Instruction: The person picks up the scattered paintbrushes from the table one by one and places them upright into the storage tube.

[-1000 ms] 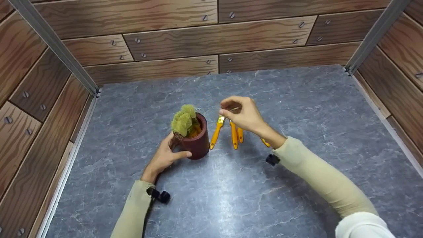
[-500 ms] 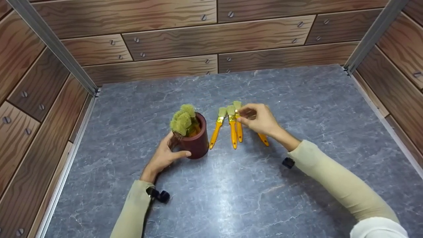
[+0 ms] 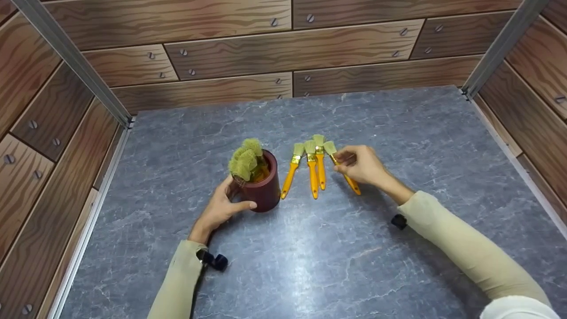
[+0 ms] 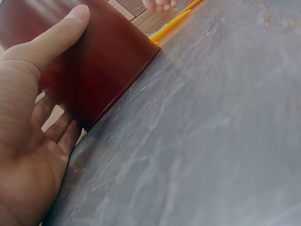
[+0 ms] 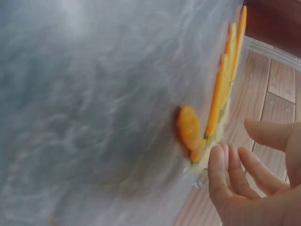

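In the head view my left hand [image 3: 218, 207] holds a dark red cylindrical cup [image 3: 262, 197] standing on the table, thumb against its near side. Inside it are several brushes with pale bristles [image 3: 243, 165] sticking up. The left wrist view shows the thumb lying on the cup's wall [image 4: 113, 61]. My right hand [image 3: 364, 166] is at the rightmost paintbrush [image 3: 353, 184], by its ferrule. Thumb and fingers stand apart in the right wrist view, with that brush's orange handle [image 5: 189, 128] beyond them. Whether the fingertips touch it, I cannot tell.
Left of that brush lie 3 more orange-handled paintbrushes: one near the cup [image 3: 290, 178], one in the middle [image 3: 313, 179] and one slightly farther back [image 3: 320, 170]. Wood-patterned walls [image 3: 230, 51] enclose the grey marbled table [image 3: 301, 266] at the back and sides.
My right hand has moved rightward and a little nearer, from above the left brushes to the rightmost one, uncovering the bristle ends. The left hand and the cup have stayed put.
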`<control>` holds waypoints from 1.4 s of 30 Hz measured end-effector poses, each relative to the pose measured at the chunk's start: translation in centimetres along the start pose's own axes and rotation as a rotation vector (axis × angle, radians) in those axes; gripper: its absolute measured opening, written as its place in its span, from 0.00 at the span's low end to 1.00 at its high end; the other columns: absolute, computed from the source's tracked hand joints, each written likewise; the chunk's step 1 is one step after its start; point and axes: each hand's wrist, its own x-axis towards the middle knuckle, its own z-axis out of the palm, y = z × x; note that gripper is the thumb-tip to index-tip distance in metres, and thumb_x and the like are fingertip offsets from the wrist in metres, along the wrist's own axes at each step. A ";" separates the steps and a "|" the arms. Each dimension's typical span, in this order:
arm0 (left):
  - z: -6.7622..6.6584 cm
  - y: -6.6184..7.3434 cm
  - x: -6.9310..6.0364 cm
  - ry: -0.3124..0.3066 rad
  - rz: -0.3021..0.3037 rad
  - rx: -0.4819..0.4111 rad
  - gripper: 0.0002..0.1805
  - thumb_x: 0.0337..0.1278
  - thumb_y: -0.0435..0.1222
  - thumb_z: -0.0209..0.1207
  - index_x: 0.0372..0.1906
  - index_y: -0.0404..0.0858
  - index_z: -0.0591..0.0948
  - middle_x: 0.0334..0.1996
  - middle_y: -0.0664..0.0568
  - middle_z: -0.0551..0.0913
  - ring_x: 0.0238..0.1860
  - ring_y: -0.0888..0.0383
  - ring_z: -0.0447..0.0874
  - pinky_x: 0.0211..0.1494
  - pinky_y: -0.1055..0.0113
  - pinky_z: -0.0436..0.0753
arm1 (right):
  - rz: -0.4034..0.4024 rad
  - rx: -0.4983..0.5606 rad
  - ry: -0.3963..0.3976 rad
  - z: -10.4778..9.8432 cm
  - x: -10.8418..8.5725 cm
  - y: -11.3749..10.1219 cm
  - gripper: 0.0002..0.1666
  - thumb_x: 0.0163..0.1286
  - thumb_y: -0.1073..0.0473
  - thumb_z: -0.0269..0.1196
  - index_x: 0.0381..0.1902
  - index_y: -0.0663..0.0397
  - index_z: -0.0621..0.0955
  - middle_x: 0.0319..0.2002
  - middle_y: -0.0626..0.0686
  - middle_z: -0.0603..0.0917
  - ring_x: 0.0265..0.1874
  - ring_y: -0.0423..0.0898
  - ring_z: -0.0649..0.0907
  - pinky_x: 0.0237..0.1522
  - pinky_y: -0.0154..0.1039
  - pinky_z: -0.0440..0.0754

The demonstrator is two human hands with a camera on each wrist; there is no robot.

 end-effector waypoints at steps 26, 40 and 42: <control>-0.1 -0.1 0.0 -0.005 -0.002 -0.007 0.50 0.56 0.30 0.78 0.82 0.49 0.67 0.74 0.48 0.77 0.75 0.50 0.75 0.78 0.56 0.76 | 0.150 -0.005 -0.026 -0.1 0.0 2.5 0.18 0.60 0.66 0.79 0.45 0.70 0.87 0.39 0.64 0.90 0.33 0.45 0.87 0.34 0.25 0.85; -0.1 -0.1 0.0 0.004 0.000 0.010 0.51 0.55 0.30 0.79 0.82 0.49 0.67 0.74 0.49 0.77 0.76 0.51 0.73 0.80 0.57 0.73 | 0.233 0.010 -0.069 -0.5 0.1 2.6 0.16 0.63 0.61 0.79 0.44 0.66 0.88 0.38 0.59 0.90 0.31 0.42 0.85 0.32 0.30 0.85; 0.0 -0.1 0.0 0.004 -0.002 0.011 0.51 0.56 0.31 0.79 0.82 0.49 0.67 0.74 0.50 0.77 0.76 0.51 0.73 0.80 0.56 0.73 | 0.266 0.050 -0.083 -0.6 0.2 2.6 0.18 0.63 0.61 0.78 0.46 0.66 0.87 0.39 0.58 0.90 0.31 0.42 0.85 0.31 0.32 0.87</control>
